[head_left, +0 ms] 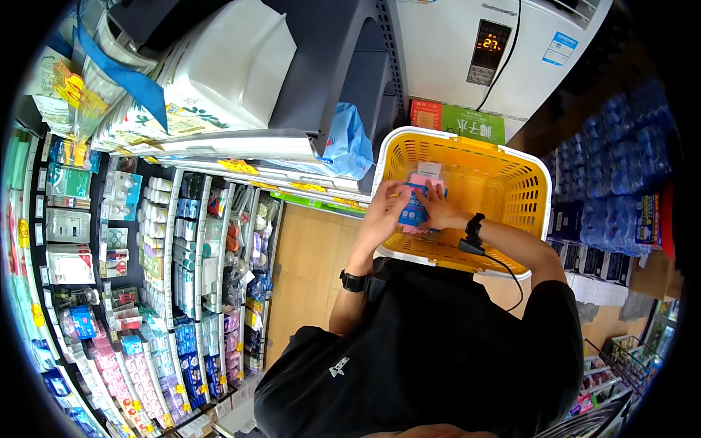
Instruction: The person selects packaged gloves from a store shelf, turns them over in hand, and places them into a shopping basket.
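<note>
A pink pack with a blue label (414, 211) and a pale tag at its top is held over the yellow basket (542, 212). What the pack contains cannot be made out. My left hand (388, 208) grips its left side, fingers bent over the upper edge. From the right, my right hand (440, 208) holds the pack too, its fingers curled across the front. The basket has slotted walls and a white rim, and its inside shows behind and to the right of the pack.
Shelves of packaged goods (182, 292) line the left. A blue bag (347, 142) sits at the near shelf end. Beyond the basket are a green and red carton (467, 124) and a white appliance (438, 51). Bottled water packs (613, 168) are stacked at the right.
</note>
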The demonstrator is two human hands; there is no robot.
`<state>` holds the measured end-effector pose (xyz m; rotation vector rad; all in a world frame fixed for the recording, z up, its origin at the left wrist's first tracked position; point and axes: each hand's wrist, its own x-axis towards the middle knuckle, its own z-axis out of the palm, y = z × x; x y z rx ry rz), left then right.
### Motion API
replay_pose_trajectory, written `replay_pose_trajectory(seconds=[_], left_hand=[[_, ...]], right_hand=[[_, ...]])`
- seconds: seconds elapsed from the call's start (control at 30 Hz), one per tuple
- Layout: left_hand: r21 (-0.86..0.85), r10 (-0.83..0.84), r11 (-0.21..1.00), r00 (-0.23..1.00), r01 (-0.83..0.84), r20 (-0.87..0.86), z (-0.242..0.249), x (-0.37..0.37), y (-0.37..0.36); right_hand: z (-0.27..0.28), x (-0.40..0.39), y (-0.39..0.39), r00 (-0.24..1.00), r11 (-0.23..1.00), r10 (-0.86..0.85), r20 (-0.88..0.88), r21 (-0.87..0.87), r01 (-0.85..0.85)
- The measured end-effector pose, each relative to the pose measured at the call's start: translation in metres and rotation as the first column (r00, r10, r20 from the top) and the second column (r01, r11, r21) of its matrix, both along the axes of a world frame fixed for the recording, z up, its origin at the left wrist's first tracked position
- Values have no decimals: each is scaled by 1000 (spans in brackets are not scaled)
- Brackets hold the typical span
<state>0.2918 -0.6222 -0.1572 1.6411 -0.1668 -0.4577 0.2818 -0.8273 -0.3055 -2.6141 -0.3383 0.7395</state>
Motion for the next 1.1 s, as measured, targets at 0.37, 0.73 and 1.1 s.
replay_pose_trajectory(seconds=[0.37,0.73,1.1], left_hand=[[-99,75,992,997,-76,-17,8,-10,13],[-128,68,990,997,-62,44,27,-21,32],[-153,24,988,980,6,195,98,-54,77]], right_hand=[[-9,2,10,996,990,77,-51,-114,-83],[43,27,-4,994,982,111,24,-154,-106],[293,-45,7,892,538,188,-411,803,257]])
